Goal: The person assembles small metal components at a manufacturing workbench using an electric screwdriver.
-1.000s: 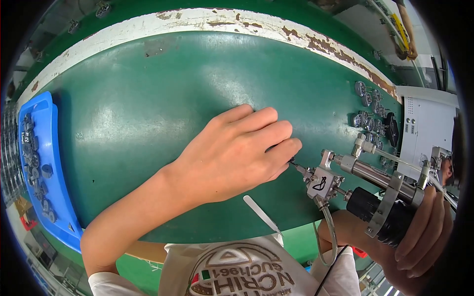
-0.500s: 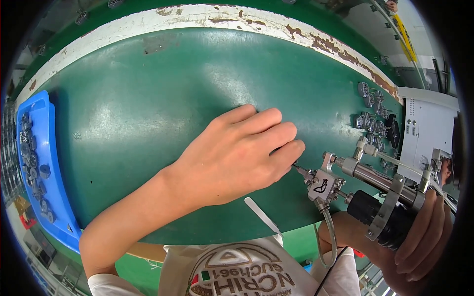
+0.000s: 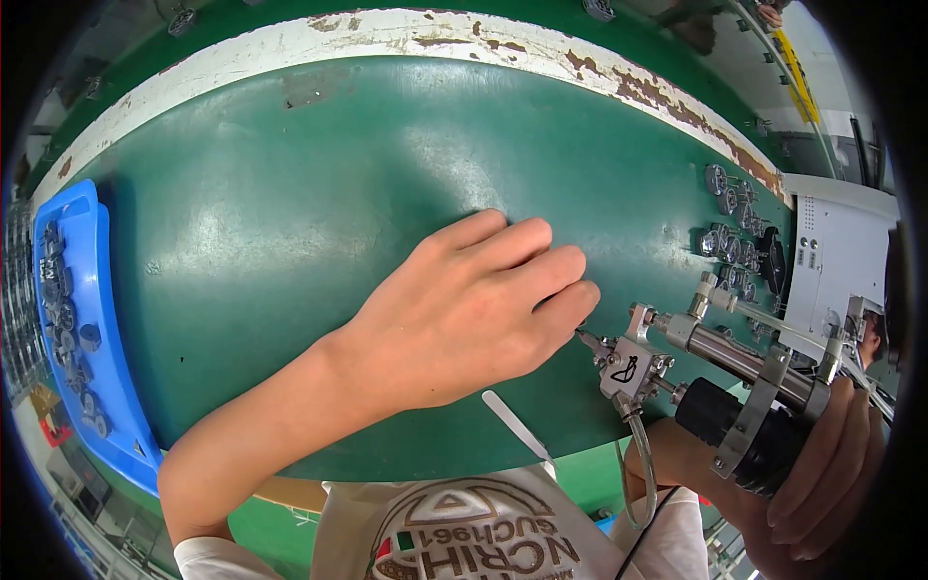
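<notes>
Over the green mat (image 3: 271, 184), in the head view, the left hand (image 3: 474, 314) is curled, and whether anything is grasped beneath it cannot be told. By the right hand (image 3: 820, 474), the metal-and-black tool (image 3: 730, 420) is gripped at its rear, its tip pointed toward the left hand, just beside it

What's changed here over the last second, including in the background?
Beyond the peeling white edge, small metal parts on the green belt have moved right. A co-worker's hand, first near the yellow strip's lower end, now shows near its upper end. The left hand has barely shifted; the right hand stays around the dispensing tool. No release shows.
</notes>
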Demonstrator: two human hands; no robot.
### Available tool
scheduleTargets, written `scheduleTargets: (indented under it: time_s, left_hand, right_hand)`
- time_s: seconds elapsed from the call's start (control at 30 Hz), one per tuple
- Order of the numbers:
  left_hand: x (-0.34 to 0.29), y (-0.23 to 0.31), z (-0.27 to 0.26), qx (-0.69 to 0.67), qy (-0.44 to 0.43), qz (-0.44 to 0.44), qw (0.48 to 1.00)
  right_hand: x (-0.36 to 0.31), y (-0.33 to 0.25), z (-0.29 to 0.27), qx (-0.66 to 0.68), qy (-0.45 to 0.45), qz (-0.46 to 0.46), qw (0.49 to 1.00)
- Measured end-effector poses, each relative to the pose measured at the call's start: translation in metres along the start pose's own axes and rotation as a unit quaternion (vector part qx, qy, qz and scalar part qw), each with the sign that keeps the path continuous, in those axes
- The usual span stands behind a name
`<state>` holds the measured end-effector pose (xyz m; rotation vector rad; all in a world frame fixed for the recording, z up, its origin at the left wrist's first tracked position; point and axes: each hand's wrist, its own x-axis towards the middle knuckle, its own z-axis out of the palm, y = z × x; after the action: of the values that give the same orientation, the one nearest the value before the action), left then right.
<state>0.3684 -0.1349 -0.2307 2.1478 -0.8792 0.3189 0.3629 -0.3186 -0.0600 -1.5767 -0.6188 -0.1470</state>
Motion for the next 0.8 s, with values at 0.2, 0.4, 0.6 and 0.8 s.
scheduleTargets:
  time_s: [0.2,0.4,0.6,0.8]
  left_hand:
    - [-0.004,-0.002,-0.004,0.004,-0.014,-0.020,1.000]
    - [0.000,0.000,-0.003,0.005,-0.008,-0.010,1.000]
    - [-0.005,0.006,-0.034,0.098,-0.050,-0.008,0.994]
    - [-0.080,0.053,-0.151,0.221,0.096,-0.245,0.939]
  right_hand:
    - [0.002,0.015,0.011,0.032,0.035,-0.016,0.999]
    - [0.002,0.016,0.013,0.057,0.065,-0.061,0.994]
    - [-0.004,-0.011,-0.038,0.190,0.059,-0.155,0.968]
    - [-0.020,-0.010,-0.063,0.195,0.050,-0.144,0.969]
